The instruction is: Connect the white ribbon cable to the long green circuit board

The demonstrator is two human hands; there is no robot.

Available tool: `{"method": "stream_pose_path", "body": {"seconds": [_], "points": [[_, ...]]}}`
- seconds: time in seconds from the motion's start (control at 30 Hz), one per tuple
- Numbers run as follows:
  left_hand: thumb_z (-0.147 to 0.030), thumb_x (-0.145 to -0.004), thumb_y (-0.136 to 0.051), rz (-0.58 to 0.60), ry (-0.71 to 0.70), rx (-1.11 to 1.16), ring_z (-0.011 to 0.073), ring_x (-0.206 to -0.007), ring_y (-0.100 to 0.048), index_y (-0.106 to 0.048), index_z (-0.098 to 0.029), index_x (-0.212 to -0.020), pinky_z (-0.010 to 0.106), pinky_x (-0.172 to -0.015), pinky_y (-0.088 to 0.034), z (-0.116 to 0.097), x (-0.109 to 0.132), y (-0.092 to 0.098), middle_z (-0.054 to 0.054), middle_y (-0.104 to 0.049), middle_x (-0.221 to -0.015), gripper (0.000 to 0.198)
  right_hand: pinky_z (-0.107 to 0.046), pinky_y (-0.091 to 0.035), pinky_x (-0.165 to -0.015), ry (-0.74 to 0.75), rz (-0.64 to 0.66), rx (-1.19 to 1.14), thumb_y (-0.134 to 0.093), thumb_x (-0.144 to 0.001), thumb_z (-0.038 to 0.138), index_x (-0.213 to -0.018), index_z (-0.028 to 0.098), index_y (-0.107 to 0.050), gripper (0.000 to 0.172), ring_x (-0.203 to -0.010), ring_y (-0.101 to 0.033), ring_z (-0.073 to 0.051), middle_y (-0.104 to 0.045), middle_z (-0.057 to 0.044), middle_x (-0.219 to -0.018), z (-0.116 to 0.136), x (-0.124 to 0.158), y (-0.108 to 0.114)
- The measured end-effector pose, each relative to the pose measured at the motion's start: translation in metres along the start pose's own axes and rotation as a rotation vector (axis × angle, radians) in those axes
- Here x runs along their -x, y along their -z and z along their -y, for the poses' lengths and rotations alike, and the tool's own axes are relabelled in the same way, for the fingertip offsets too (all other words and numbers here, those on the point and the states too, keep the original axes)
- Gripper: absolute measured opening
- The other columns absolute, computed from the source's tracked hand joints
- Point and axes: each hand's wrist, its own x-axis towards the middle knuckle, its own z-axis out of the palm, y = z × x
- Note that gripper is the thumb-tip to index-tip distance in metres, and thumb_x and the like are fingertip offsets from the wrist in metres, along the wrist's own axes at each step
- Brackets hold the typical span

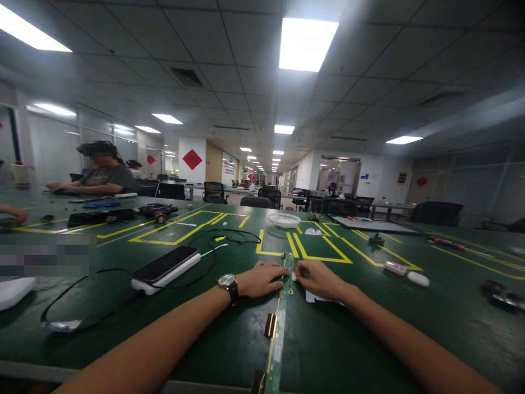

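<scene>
A long, narrow green circuit board (278, 334) lies lengthwise on the table in front of me, with gold-coloured flex tabs along its left edge. My left hand (262, 279) rests palm down beside the board's far part, fingers stretched out and their tips touching its left side. At the board's right edge my right hand (315, 276) is closed in a pinch. A small white piece (294, 277) shows at its fingertips, partly hidden. Beneath the right hand and wrist lies a flat white sheet (314, 298), mostly covered.
Left of my arm, a phone (166, 264) lies on a white block among black cables. A white basket (284, 220) stands farther back. To the right are an eraser-like white piece (418, 279) and a screwdriver (447, 244). A person (106, 172) sits at the far left.
</scene>
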Motion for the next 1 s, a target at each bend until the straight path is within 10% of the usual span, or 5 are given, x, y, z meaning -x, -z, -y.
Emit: {"method": "stream_pose_path", "body": {"seconds": [0.33,0.57,1.0], "points": [[-0.038,-0.099,-0.04,0.014,0.04,0.15,0.0255,-0.134,-0.044,-0.047,-0.024,-0.138,0.044,-0.111,-0.031,0.001,0.0,0.006,0.008,-0.049,-0.145,0.042,-0.027,-0.045,-0.076,0.056,0.01,-0.05,-0.062,-0.085,0.028,-0.085,0.019,-0.068,0.011,-0.08,-0.062,-0.018,-0.069,-0.003,-0.085,-0.006,0.001,0.008],[-0.032,-0.098,-0.036,-0.255,0.174,0.324,0.0213,-0.134,-0.045,-0.045,-0.02,-0.14,0.038,-0.115,-0.031,0.027,0.006,0.018,0.007,-0.05,-0.144,0.045,-0.032,-0.043,-0.1,0.147,0.076,-0.072,-0.05,-0.094,0.028,-0.108,0.022,-0.068,0.024,-0.109,-0.06,-0.02,-0.068,-0.005,-0.117,0.007,-0.004,0.01],[-0.036,-0.102,-0.036,-0.208,0.216,-0.155,0.0245,-0.123,-0.05,-0.053,-0.023,-0.129,0.045,-0.103,-0.033,0.015,0.01,0.017,0.008,-0.059,-0.132,0.035,-0.049,-0.044,-0.091,-0.408,0.021,0.437,-0.028,-0.101,0.032,-0.107,0.012,-0.067,0.044,-0.11,-0.058,-0.033,-0.064,-0.02,-0.116,-0.02,0.001,0.0]]}}
